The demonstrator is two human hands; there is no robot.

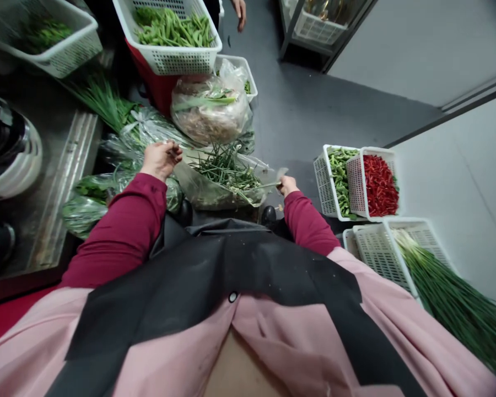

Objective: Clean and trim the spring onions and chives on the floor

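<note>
In front of me a clear plastic bag (198, 193) lies open, with loose green onion trimmings (227, 168) heaped in it. My left hand (162, 159) is above the bag's left side, fingers curled together; whatever they pinch is too small to make out. At the bag's right edge, my right hand (287, 185) is closed on a thin pale-green stalk (270, 185) that looks like a green onion. A flap of plastic stands beside that hand, and I cannot tell whether the fingers also grip it.
Beyond lies a knotted plastic bag (210, 118). A white basket (186, 58) of green pods is behind it. To my right are baskets of red chillies (380, 184), green peppers (342, 173) and long green onions (446, 292). Left stands a bucket (28, 160). Another person's hand (240, 14) shows at the top.
</note>
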